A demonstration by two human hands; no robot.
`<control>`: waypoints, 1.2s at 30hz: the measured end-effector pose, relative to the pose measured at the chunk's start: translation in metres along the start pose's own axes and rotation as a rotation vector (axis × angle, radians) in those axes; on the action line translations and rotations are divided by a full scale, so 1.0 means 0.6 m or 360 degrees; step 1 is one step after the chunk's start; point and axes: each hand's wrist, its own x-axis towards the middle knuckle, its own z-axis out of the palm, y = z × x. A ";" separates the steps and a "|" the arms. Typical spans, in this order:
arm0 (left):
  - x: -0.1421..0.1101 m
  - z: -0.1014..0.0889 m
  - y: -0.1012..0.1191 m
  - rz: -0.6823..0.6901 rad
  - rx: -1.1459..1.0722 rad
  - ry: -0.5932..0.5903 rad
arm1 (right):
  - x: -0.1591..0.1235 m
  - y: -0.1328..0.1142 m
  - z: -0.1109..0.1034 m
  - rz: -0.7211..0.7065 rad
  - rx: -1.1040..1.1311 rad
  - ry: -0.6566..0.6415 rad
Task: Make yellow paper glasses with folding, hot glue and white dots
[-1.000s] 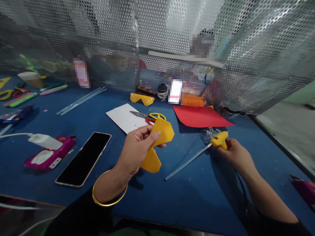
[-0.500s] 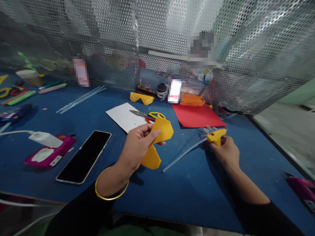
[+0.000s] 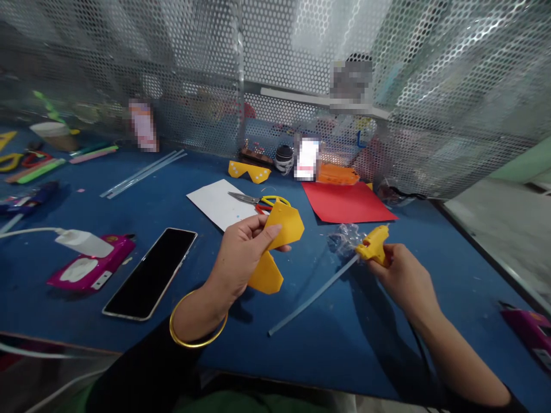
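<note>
- Left hand [image 3: 241,252], in the head view, pinches a yellow paper cut-out [image 3: 287,225] between thumb and fingers above the middle of the blue table [image 3: 314,355]; one lobe shows beyond the thumb, another on the near side below the hand. Whether the lobes are one piece or two cannot be told, as the fingers cover the middle.
- Right hand [image 3: 402,278], on the right side, grips the handle of a yellow hot-glue gun [image 3: 372,245]. A long clear glue stick [image 3: 313,299] runs out of it toward the near left, and a dark cord [image 3: 419,347] passes beside the forearm.
- Just left of the gun is some crumpled clear plastic [image 3: 343,238]; behind it to the far side lies a red sheet [image 3: 348,202].
- Beyond the left hand, scissors [image 3: 245,198] rest partly on a white sheet [image 3: 213,202]. Farther back is a yellow mask-shaped piece with white dots [image 3: 249,172].
- Judging from this, the step in hand is getting ready to glue: cut-out and gun are well apart, and no glue can be made out on the paper.
- Applying glue would call for turning the nozzle, which seems to face far right, toward the cut-out, while the left hand holds the paper steady with its fingertips clear of the hot tip.
</note>
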 end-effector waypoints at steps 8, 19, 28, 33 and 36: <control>0.002 -0.009 0.007 0.0113 -0.0052 0.0071 | 0.044 -0.041 -0.024 -0.0262 -0.0586 -0.0149; 0.007 -0.054 0.022 0.0301 -0.0292 0.0523 | 0.032 -0.056 -0.058 -0.0359 -0.0759 -0.0043; -0.004 -0.059 0.030 0.0476 -0.0420 0.0853 | 0.047 -0.211 -0.082 -0.1429 0.0302 -0.0247; -0.002 -0.066 0.032 0.0494 -0.0467 0.0885 | 0.093 -0.346 0.000 -0.1668 -0.0020 -0.0530; -0.001 -0.069 0.034 0.0519 -0.0499 0.0977 | 0.106 -0.396 0.053 -0.1707 -0.0079 -0.0559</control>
